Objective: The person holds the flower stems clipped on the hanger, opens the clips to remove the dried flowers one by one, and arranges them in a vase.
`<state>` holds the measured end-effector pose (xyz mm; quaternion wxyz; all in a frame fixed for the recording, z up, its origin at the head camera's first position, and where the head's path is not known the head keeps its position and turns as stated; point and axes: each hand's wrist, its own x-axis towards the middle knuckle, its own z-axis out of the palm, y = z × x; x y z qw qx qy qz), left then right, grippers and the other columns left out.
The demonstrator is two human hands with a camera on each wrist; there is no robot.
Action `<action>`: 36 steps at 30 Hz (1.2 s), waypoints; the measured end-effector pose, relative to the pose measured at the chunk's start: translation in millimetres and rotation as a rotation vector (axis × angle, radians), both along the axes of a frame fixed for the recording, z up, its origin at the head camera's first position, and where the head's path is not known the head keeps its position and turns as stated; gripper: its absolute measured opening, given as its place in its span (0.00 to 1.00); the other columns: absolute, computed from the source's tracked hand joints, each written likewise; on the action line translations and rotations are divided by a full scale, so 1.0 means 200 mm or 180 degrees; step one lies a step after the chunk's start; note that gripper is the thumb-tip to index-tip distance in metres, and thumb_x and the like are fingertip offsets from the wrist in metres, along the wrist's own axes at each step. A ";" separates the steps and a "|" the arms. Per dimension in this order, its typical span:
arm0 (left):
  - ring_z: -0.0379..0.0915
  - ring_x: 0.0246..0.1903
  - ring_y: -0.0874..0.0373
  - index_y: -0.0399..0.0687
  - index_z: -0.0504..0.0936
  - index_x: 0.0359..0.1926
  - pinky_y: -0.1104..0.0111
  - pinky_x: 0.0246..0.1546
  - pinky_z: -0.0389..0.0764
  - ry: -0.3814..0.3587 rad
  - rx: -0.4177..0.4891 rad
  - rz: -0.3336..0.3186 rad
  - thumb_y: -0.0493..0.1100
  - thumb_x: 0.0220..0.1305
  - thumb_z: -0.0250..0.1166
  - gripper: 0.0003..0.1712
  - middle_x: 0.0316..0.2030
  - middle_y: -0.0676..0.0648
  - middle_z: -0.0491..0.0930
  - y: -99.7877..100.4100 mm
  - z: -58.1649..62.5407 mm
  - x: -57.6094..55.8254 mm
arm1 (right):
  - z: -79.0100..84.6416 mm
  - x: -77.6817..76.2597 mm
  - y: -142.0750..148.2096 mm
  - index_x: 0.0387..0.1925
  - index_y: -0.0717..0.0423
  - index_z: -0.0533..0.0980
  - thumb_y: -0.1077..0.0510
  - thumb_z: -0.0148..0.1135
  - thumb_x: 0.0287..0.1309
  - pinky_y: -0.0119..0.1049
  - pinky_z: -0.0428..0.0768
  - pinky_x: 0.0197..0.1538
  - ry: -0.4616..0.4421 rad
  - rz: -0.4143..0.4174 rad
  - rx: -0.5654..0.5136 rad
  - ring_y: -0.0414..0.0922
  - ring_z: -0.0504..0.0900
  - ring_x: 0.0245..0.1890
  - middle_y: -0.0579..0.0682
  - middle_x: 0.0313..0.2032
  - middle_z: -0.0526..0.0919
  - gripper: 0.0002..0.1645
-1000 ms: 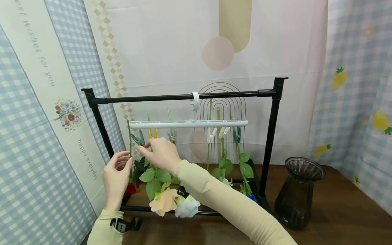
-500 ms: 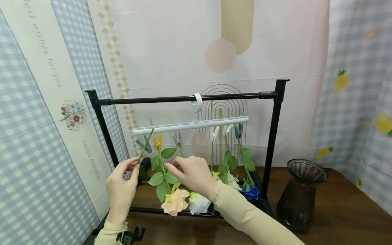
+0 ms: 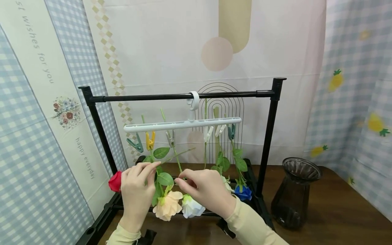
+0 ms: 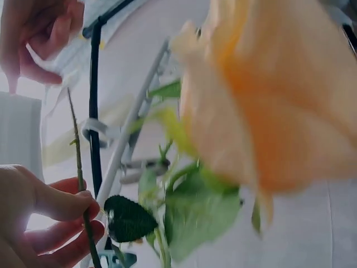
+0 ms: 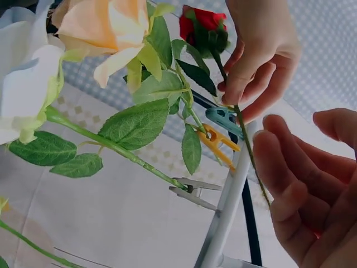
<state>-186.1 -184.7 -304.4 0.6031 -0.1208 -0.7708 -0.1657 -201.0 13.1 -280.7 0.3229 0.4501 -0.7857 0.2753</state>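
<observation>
In the head view my left hand (image 3: pixel 137 187) pinches the stem of a red rose (image 3: pixel 115 182). The flower lies at the far left, and its thin stem (image 3: pixel 180 153) points up to the right. My right hand (image 3: pixel 211 190) is loosely bent near the stem's free end, holding nothing; the right wrist view has its fingers (image 5: pixel 284 162) close beside the stem. A white clip hanger (image 3: pixel 183 125) hangs above. Its leftmost teal clip (image 3: pixel 135 143) holds no stem. A yellow clip (image 3: pixel 150 140) carries a peach rose (image 3: pixel 167 206), a grey clip (image 3: pixel 170 139) a white rose (image 3: pixel 192 206).
A black rack (image 3: pixel 232 94) bears the hanger. On its right half, white clips (image 3: pixel 208 133) and another teal clip (image 3: pixel 231 131) hold more stems, including a blue rose (image 3: pixel 243 193). A dark glass vase (image 3: pixel 294 194) stands on the wooden table (image 3: pixel 343 211) at right.
The left hand has moved rightward and turned the rose, so its stem swings from upright to slanting right and the red flower shows at left. The right hand has moved right, away from the clips.
</observation>
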 end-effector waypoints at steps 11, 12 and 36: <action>0.79 0.34 0.51 0.50 0.88 0.34 0.54 0.46 0.70 -0.0014 -0.0351 -0.0146 0.24 0.46 0.69 0.18 0.31 0.48 0.83 0.17 -0.01 -0.01 | -0.03 -0.02 0.05 0.38 0.53 0.82 0.63 0.71 0.50 0.34 0.79 0.43 0.0872 -0.0211 -0.0262 0.41 0.80 0.37 0.47 0.38 0.82 0.11; 0.79 0.34 0.51 0.50 0.88 0.33 0.55 0.46 0.70 -0.0029 -0.0368 -0.0165 0.23 0.45 0.68 0.19 0.31 0.48 0.82 0.19 -0.01 -0.01 | -0.03 -0.03 0.05 0.38 0.53 0.82 0.64 0.71 0.49 0.36 0.79 0.44 0.0927 -0.0256 -0.0247 0.42 0.80 0.38 0.48 0.39 0.82 0.12; 0.76 0.31 0.58 0.49 0.84 0.25 0.64 0.47 0.75 -0.0142 -0.0709 -0.0656 0.25 0.38 0.71 0.15 0.25 0.54 0.80 0.49 -0.12 -0.05 | -0.26 -0.05 0.26 0.27 0.48 0.82 0.62 0.81 0.34 0.32 0.75 0.36 0.1096 -0.1156 -0.0149 0.37 0.79 0.28 0.41 0.26 0.83 0.16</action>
